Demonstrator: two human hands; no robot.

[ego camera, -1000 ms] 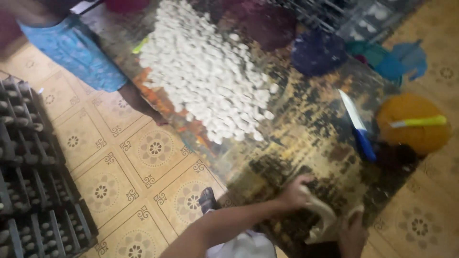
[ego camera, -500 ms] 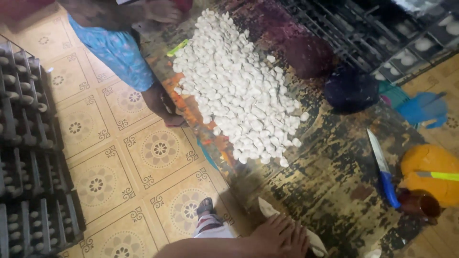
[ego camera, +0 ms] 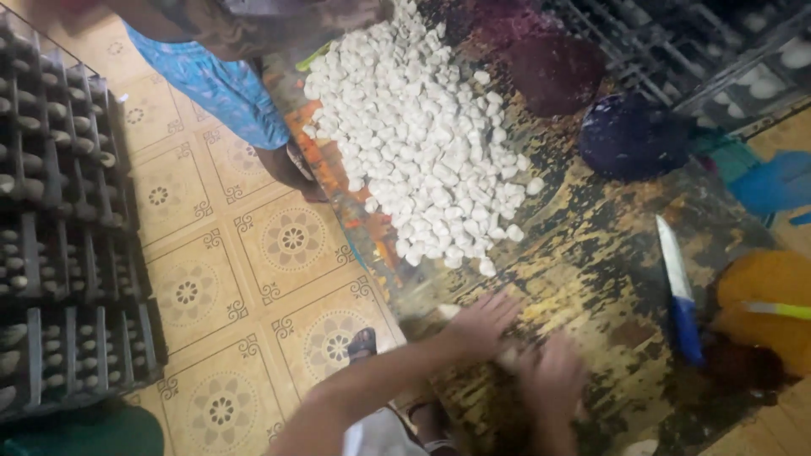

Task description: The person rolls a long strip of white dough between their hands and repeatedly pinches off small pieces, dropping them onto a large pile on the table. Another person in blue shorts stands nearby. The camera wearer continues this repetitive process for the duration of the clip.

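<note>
My left hand (ego camera: 481,325) lies over a pale dough roll (ego camera: 448,313) on the worn table (ego camera: 583,253), fingers spread along it. Only the roll's left end sticks out from under the palm. Just to the right, my right hand (ego camera: 553,380) is blurred and rests on the same roll. A big pile of small white dough pieces (ego camera: 422,143) covers the table beyond my hands, about a hand's width away. A knife with a blue handle (ego camera: 680,291) lies to the right of my hands.
Another person in a blue patterned garment (ego camera: 220,84) stands at the table's far left corner. Two dark purple bowls (ego camera: 553,72) (ego camera: 634,135) and an orange bowl (ego camera: 769,308) sit on the right. Black crates (ego camera: 59,236) stack on the tiled floor at left.
My view has tilted down toward the table. Both hands have come up from the bottom edge onto the table, and the dough now lies stretched under them.
</note>
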